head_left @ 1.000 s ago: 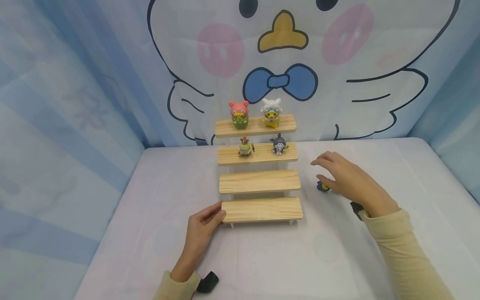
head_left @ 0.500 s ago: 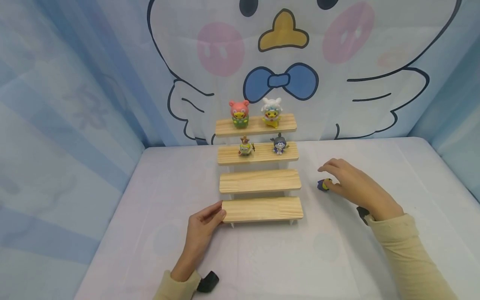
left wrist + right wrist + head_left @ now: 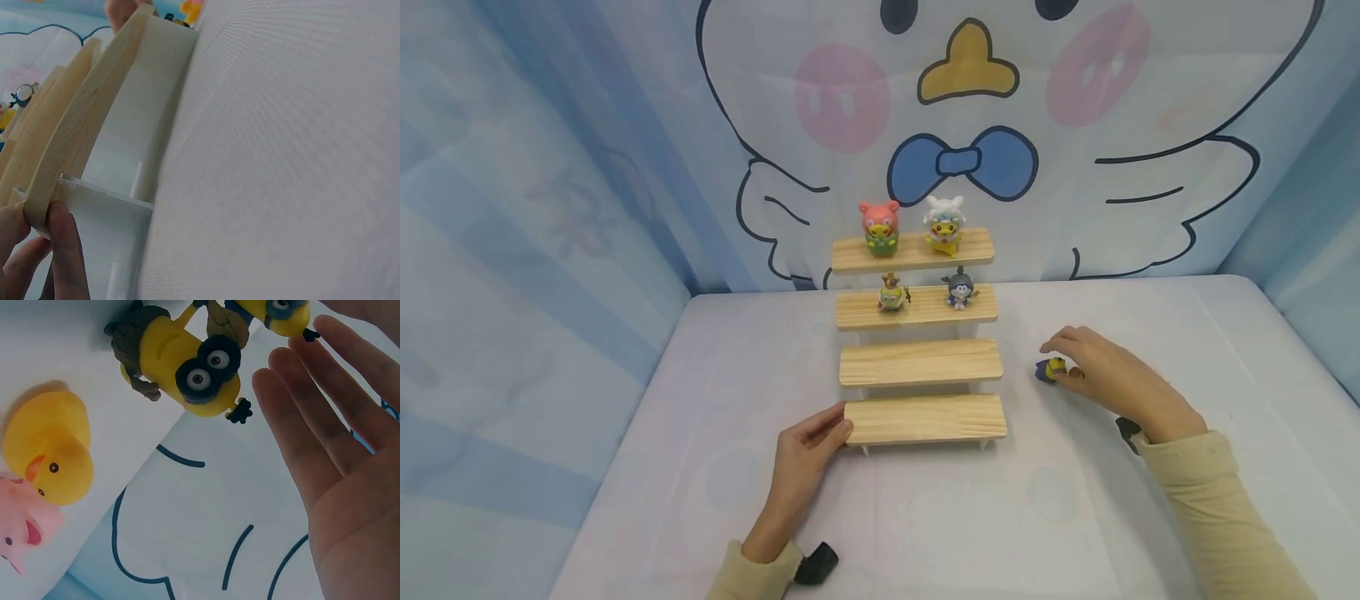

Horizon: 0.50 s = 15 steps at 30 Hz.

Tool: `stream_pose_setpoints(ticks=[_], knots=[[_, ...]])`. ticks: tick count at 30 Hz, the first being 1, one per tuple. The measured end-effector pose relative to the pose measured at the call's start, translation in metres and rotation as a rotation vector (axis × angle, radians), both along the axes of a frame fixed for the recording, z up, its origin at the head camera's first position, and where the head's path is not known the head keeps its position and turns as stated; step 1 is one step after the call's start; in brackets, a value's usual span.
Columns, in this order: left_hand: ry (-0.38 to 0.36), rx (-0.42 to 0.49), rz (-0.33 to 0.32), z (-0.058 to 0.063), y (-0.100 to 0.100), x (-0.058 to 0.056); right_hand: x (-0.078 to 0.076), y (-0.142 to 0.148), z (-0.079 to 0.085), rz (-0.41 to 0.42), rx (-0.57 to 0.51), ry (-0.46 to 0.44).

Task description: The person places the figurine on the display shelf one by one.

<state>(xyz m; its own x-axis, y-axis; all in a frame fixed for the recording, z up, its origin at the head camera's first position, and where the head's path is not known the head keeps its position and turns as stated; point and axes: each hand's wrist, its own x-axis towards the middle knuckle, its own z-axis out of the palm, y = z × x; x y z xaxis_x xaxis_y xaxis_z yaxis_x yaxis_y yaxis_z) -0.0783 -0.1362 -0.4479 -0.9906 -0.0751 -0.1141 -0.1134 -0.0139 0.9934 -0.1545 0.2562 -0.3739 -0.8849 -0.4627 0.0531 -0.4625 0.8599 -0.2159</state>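
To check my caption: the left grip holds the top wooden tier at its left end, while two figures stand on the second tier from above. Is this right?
Not the top: in the head view, the left grip holds the bottom wooden tier, at its left end. The two figures on the second tier are correct.

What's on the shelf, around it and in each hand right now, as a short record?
Left hand: grips left end of bottom step
Right hand: beside blue-and-yellow figure, contact unclear
Top step: pink-hooded figure, white-hooded figure
Second step: brown-topped figure, gray-topped figure
Right wrist view: goggled yellow figure, yellow duck, pink toy
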Motion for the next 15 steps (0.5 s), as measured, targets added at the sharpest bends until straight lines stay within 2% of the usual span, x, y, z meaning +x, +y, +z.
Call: stream_pose_setpoints(ticks=[15], knots=[[-0.007, 0.005, 0.008, -0.0002, 0.0004, -0.0004, -0.0053, 0.0032, -0.0102, 0.033, -0.012, 0.016]])
